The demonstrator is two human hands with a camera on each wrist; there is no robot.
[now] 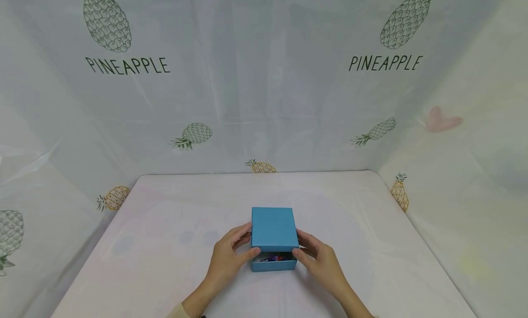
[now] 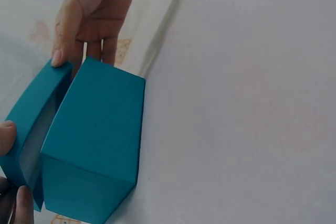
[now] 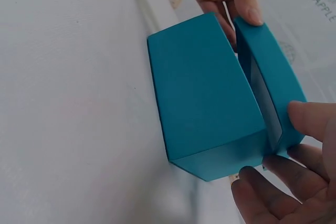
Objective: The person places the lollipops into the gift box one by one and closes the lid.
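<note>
A blue box (image 1: 274,266) stands on the table, and its square blue lid (image 1: 273,227) hovers just over the open top with a gap along the near side. Through that gap some small shiny purple, red and blue items (image 1: 275,258) show; their kind is too small to tell. My left hand (image 1: 229,256) grips the lid's left side, thumb at the near corner. On the opposite side my right hand (image 1: 321,259) holds the lid in the same way. Both wrist views show the lid apart from the box (image 3: 205,98) along the near edge.
The table (image 1: 181,212) is covered with a pale cloth bearing faint spots. Behind it hangs a sheet (image 1: 255,89) printed with pineapples and lettering, and similar sheeting (image 1: 466,180) closes off the sides.
</note>
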